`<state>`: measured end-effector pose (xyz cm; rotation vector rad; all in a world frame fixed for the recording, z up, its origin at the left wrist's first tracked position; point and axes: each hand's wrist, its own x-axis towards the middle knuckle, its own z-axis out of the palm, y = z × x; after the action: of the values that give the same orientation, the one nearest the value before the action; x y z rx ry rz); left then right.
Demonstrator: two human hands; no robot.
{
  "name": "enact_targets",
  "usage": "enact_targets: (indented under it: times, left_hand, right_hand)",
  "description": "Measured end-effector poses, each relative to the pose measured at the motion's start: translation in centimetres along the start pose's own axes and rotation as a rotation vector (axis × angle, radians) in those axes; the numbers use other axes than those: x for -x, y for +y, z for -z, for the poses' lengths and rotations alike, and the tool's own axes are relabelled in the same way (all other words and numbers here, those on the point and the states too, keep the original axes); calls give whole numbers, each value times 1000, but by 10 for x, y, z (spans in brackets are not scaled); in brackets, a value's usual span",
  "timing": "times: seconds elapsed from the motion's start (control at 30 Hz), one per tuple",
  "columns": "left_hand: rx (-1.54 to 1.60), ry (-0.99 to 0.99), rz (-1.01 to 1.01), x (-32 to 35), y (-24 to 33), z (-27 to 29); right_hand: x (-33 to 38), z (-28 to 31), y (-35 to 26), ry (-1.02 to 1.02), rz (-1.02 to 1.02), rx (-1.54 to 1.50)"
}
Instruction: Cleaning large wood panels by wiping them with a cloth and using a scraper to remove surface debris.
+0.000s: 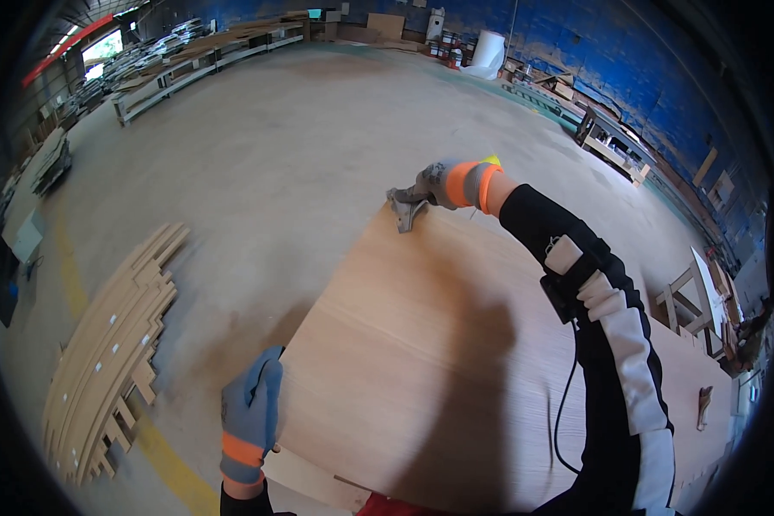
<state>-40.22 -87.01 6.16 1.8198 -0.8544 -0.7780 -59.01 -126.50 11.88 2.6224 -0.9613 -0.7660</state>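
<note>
Leftmost, I record a stack of pale planks (116, 344) on the floor, their ends stepped and several small white labels (98, 367) stuck along them. A yellow floor line (174, 464) runs past the stack.

Next is my left hand (251, 400), gloved in grey with orange bands, at the near left edge of a large wooden sheet (361, 335). Its fingers lie together; the thumb side is partly hidden, so I cannot tell whether it pinches the edge or only rests against it. The sheet lies flat in front of me, extending rightward beneath my right arm, with part of a paler board (314, 483) showing below its near edge.

At the sheet's far left corner stands a grey metal tool (406, 212), with my gloved right hand (439, 183) closed around its upper part. Further right, a small brown wooden piece (704, 408) lies on the pale surface.

Progress, in my judgement: the sheet is laid flat and the tool is in position at the corner. I find no clearly finished edge, and the amount remaining cannot be determined.

Markings: dark print shows on the right glove; neither it nor the plank labels are legible. No brand is identifiable.
</note>
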Motion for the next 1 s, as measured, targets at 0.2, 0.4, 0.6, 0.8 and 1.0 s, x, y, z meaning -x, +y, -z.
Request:
enact_targets:
  times: [0.2, 0.4, 0.6, 0.8, 1.0]
  left_hand:
    - [98, 61, -192, 10, -31, 22]
    - [308, 183, -50, 65, -118, 86]
    - [406, 401, 323, 160, -232, 119]
    - [450, 406, 389, 200, -233, 101]
    - [508, 296, 286, 204, -219, 84]
  right_hand:
    - [23, 17, -49, 24, 243, -59]
    - [10, -48, 10, 44, 169, -254]
    - [42, -8, -46, 160, 253, -112]
    - [78, 25, -139, 362, 745, -97]
    - [125, 81, -270, 436, 939, 123]
